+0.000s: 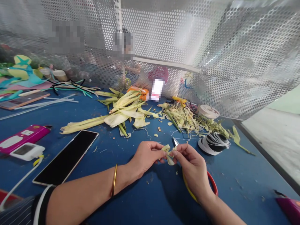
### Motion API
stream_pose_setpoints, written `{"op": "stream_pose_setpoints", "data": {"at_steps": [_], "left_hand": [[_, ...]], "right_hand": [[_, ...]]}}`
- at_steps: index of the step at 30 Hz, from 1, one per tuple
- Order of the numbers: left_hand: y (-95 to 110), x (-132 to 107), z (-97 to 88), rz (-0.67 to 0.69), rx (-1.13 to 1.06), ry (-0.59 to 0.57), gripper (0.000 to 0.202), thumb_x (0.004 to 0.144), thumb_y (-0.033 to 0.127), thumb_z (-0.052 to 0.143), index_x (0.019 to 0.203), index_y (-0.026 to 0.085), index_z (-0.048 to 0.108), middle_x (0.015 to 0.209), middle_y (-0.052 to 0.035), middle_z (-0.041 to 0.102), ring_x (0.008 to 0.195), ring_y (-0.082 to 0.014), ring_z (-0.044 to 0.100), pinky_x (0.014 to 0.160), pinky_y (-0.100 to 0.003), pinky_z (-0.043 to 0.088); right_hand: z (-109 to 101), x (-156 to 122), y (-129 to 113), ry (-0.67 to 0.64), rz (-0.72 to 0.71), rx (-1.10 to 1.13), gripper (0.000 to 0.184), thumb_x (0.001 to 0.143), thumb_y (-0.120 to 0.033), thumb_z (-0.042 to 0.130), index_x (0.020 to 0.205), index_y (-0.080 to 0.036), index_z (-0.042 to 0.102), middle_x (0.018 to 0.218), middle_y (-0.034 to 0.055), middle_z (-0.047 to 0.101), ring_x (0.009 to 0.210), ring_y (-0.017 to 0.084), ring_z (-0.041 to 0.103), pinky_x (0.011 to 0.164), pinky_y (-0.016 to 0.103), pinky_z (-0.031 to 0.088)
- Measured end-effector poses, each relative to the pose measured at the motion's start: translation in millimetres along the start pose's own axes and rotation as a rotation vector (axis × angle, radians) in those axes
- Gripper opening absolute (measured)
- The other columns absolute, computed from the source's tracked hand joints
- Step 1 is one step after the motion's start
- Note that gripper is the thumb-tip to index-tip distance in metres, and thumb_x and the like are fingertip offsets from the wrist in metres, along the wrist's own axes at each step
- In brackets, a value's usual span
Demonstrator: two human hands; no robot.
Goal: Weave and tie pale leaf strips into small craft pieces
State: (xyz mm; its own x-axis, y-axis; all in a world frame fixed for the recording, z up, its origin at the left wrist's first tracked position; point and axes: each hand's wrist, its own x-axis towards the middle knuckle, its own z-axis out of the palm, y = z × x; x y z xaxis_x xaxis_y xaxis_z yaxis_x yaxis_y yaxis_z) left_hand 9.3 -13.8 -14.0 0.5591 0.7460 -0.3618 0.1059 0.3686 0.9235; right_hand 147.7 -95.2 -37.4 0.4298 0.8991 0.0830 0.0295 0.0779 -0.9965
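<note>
Over the blue table (140,200), my left hand (146,154) and my right hand (191,165) meet and pinch a small folded piece of pale leaf (168,153) between their fingertips. My right hand also grips scissors: the metal tip (175,141) pokes up above the fingers, and the red and yellow handle loops (212,184) show under the palm. A gold bangle (114,180) sits on my left wrist.
A bundle of pale green leaves (122,114) lies behind the hands, with leaf scraps (187,120) to its right. A dark spool of white wire (213,143) stands at the right. A black phone (67,156), a white charger (25,151) and a pink case (22,136) lie left. A perforated metal screen (187,47) closes the back.
</note>
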Motion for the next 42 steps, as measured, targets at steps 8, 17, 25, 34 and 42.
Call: {"op": "stream_pose_setpoints", "data": {"at_steps": [8,17,25,34,42], "left_hand": [[0,-1,2.7,-0.014,0.029,0.046,0.004,0.077,0.014,0.069,0.08,0.011,0.071,0.063,-0.0012,0.069,0.056,-0.0082,0.06,0.054,-0.018,0.042],[-3,-1,2.4,0.051,0.036,0.067,0.006,0.074,0.016,0.071,0.078,0.012,0.071,0.066,-0.0017,0.07,0.057,-0.0091,0.06,0.056,-0.019,0.045],[-10,3,1.0,0.114,0.08,0.004,0.007,0.07,0.019,0.072,0.074,0.014,0.072,0.069,-0.0029,0.072,0.06,-0.0118,0.062,0.061,-0.022,0.05],[-13,1,-5.3,0.223,0.405,-0.106,0.011,0.074,0.025,0.067,0.074,0.016,0.073,0.068,-0.0024,0.072,0.063,-0.0147,0.064,0.059,-0.022,0.047],[-7,-3,-4.2,-0.07,0.28,-0.357,0.016,0.073,0.03,0.068,0.068,0.015,0.069,0.062,-0.0017,0.067,0.051,-0.0112,0.058,0.056,-0.025,0.048]], "right_hand": [[2,-1,-9,-0.061,0.041,-0.155,0.022,0.083,-0.039,0.069,0.074,-0.018,0.066,0.063,-0.001,0.063,0.059,0.012,0.053,0.054,0.023,0.039],[-1,0,-2,-0.042,0.058,-0.256,0.023,0.082,-0.038,0.067,0.071,-0.018,0.062,0.064,-0.0017,0.057,0.059,0.012,0.046,0.053,0.023,0.035],[3,1,0,-0.037,0.109,-0.09,0.025,0.08,-0.042,0.07,0.083,-0.02,0.058,0.065,-0.0033,0.058,0.058,0.012,0.051,0.054,0.023,0.039],[0,3,-7,-0.127,0.127,-0.154,0.027,0.082,-0.043,0.065,0.076,-0.017,0.065,0.063,-0.0005,0.059,0.058,0.013,0.052,0.055,0.025,0.042],[-2,3,-4,-0.021,-0.09,-0.305,0.023,0.087,-0.037,0.061,0.072,-0.02,0.06,0.066,-0.0013,0.056,0.062,0.013,0.049,0.057,0.025,0.04]]}}
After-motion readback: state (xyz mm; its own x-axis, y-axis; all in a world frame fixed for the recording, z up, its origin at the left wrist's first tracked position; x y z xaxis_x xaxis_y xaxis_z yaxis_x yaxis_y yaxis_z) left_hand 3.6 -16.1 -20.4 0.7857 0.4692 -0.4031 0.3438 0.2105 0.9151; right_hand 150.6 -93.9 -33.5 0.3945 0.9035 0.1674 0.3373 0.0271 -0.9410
